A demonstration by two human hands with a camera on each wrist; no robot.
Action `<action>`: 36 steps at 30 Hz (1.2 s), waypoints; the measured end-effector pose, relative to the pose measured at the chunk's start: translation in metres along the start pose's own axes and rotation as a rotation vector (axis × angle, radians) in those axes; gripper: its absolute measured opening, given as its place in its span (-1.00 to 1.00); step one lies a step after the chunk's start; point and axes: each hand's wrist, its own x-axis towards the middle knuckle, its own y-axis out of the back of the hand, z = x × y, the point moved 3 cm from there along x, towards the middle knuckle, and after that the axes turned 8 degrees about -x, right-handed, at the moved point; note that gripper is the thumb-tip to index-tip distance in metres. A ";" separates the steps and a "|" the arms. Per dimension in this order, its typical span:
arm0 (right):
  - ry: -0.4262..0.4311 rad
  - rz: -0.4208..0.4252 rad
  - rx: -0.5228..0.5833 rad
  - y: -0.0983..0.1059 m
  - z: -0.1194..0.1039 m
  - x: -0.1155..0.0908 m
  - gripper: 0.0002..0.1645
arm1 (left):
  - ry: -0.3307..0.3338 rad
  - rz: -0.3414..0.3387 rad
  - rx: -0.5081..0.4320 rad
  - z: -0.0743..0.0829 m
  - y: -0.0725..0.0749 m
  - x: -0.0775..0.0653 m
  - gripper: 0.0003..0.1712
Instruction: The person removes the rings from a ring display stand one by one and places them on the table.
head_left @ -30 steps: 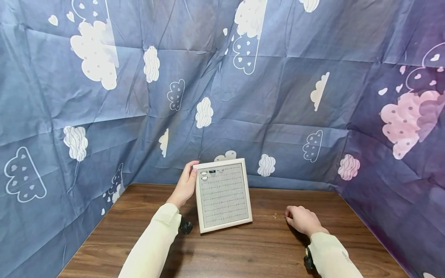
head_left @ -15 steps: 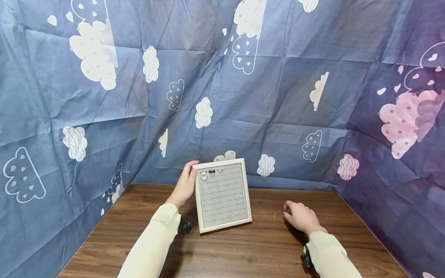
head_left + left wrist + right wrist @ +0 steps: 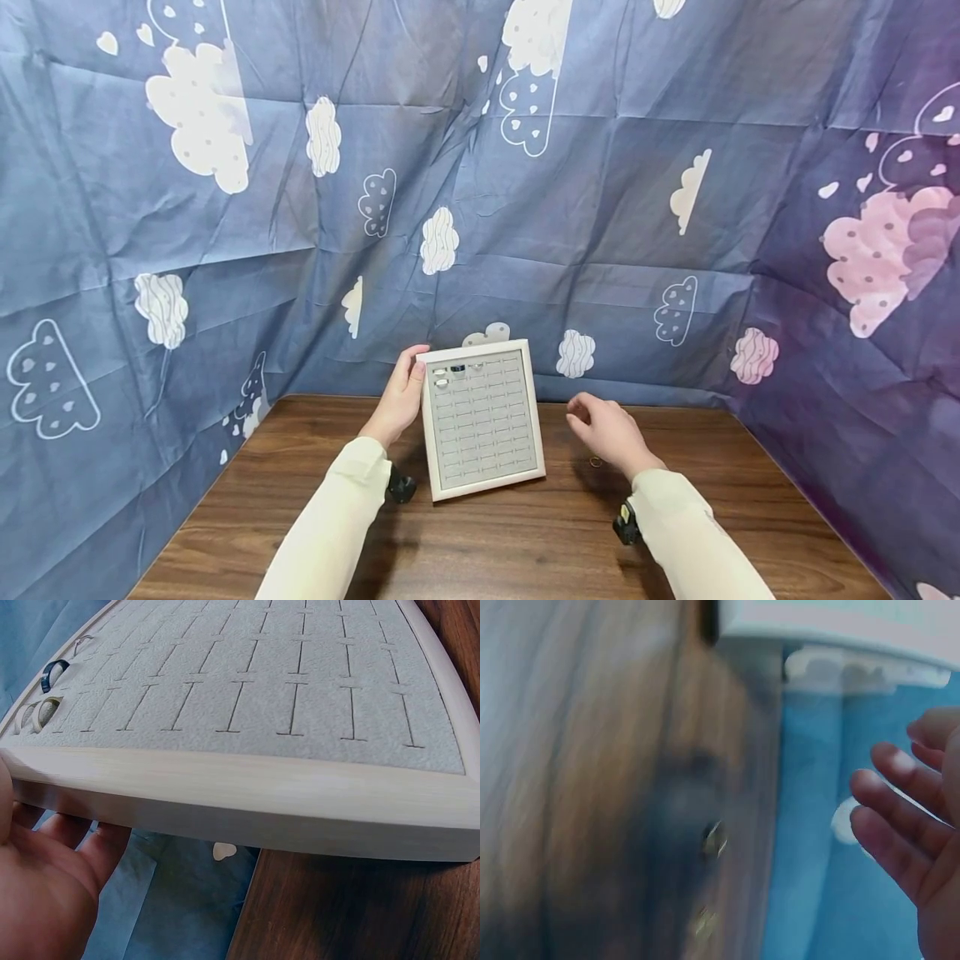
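A white-framed ring display board (image 3: 487, 433) with a grey slotted pad stands tilted on the table. My left hand (image 3: 399, 404) grips its upper left edge; in the left wrist view, fingers (image 3: 101, 851) reach beneath the frame. Rings sit in the upper left slots: a dark blue ring (image 3: 54, 676), silver ones and a thin ring (image 3: 477, 367) beside them. My right hand (image 3: 611, 429) is raised right of the board, fingers bent, thumb and index finger close together; I cannot tell whether they pinch anything. Below it, a thin ring (image 3: 596, 462) lies on the table.
The dark wood table (image 3: 480, 550) is enclosed by a blue cloth backdrop (image 3: 525, 208) with cloud prints, at the back and both sides. In the blurred right wrist view, a small ring (image 3: 714, 838) lies on the wood near the far edge.
My right hand has lifted from the table and moved left and away from me, toward the board. My left hand and the board hold nearly still.
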 end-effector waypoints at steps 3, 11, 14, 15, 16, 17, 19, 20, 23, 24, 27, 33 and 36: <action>0.025 0.035 0.066 0.004 -0.021 0.010 -0.85 | 0.001 0.003 0.003 0.000 0.000 0.000 -0.54; 0.017 0.048 0.214 0.003 -0.070 0.031 -0.88 | -0.003 -0.002 0.003 0.000 0.000 0.000 -0.53; 0.009 0.054 0.244 0.001 -0.089 0.038 -0.86 | -0.004 0.001 0.004 0.001 0.001 -0.001 -0.54; 0.005 0.052 0.256 0.000 -0.095 0.041 -0.86 | -0.005 0.001 0.005 0.001 0.001 -0.001 -0.54; -0.001 0.055 0.261 -0.002 -0.101 0.043 -0.85 | -0.004 0.000 0.008 0.001 0.001 -0.001 -0.54; -0.007 0.056 0.264 -0.003 -0.106 0.045 -0.84 | -0.006 -0.002 0.011 0.002 0.001 -0.002 -0.54; -0.019 0.060 0.263 -0.004 -0.116 0.049 -0.84 | -0.007 0.000 0.014 0.001 0.001 -0.001 -0.54; -0.020 0.062 0.263 -0.004 -0.121 0.051 -0.84 | -0.008 -0.001 0.015 0.000 0.001 -0.001 -0.54; -0.019 0.063 0.260 -0.004 -0.134 0.055 -0.86 | -0.005 0.001 0.013 -0.001 0.000 -0.001 -0.55; -0.016 0.065 0.258 -0.004 -0.137 0.056 -0.86 | 0.000 0.002 0.012 -0.002 0.001 0.000 -0.55; -0.010 0.077 0.243 -0.005 -0.145 0.059 -0.89 | 0.008 0.001 0.008 -0.002 0.001 0.000 -0.55; -0.023 0.115 0.219 -0.002 -0.155 0.062 -0.92 | 0.006 -0.006 0.002 0.001 0.001 0.000 -0.53; -0.027 0.110 0.214 0.000 -0.157 0.063 -0.83 | 0.005 -0.007 -0.002 0.001 0.001 0.000 -0.53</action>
